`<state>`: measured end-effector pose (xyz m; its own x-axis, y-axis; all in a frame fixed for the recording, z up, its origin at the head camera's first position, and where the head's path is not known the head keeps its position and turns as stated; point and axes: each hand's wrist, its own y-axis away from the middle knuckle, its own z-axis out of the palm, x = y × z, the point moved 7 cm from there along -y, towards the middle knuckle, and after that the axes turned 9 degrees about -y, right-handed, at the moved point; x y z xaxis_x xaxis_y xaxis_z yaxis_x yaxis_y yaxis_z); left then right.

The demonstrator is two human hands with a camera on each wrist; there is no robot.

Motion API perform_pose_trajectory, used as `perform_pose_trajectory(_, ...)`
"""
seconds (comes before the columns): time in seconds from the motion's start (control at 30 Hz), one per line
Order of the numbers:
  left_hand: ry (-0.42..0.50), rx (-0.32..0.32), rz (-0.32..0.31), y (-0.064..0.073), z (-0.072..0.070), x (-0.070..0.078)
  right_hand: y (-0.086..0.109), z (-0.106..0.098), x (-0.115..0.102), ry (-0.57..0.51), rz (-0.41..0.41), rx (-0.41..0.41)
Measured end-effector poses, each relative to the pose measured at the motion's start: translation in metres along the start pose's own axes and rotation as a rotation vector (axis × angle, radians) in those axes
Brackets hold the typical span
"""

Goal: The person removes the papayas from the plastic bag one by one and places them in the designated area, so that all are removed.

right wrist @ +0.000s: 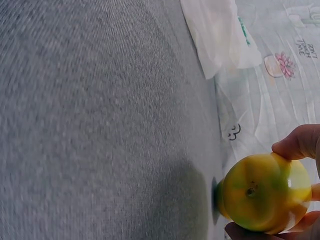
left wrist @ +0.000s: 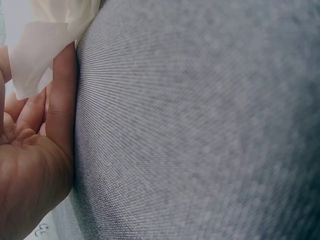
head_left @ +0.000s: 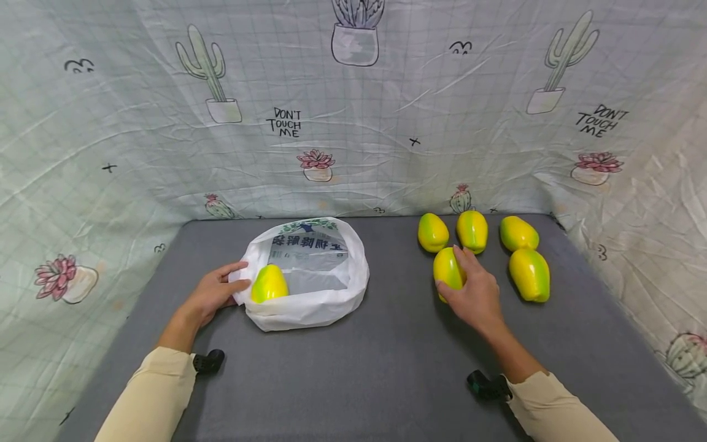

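A white plastic bag (head_left: 309, 313) stands with its mouth spread wide and its rim rolled outward, printed inside with dark characters. One yellow-green mango (head_left: 270, 283) lies in its left part. My left hand (head_left: 216, 291) holds the bag's left edge; in the left wrist view a flap of the white plastic (left wrist: 37, 55) hangs between the fingers. On the right, my right hand (head_left: 476, 292) grips another mango (head_left: 448, 269) between thumb and fingers. The right wrist view shows this mango (right wrist: 262, 192) end-on, with its shadow on the table.
Behind and beside my right hand sit more mangoes: one at the back left (head_left: 433, 232), one behind the fingers (head_left: 472, 231), and two at the right (head_left: 519, 233). The grey table (head_left: 342, 380) ends at a hanging printed cloth (head_left: 386, 166).
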<state>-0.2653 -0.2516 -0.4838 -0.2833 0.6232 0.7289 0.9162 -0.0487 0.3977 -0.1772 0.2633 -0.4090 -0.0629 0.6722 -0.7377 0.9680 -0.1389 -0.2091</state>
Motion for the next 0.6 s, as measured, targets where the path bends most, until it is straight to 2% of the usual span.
perform_pose_trajectory(0.33, 0.023, -0.008, 0.019, 0.001, 0.000, 0.000, -0.002, -0.007, 0.011, 0.019, -0.005, 0.009)
perform_pose_trajectory(0.6, 0.023, -0.006, 0.021, 0.002, -0.001, -0.001, -0.006, -0.010, 0.019, 0.043, 0.033, -0.006)
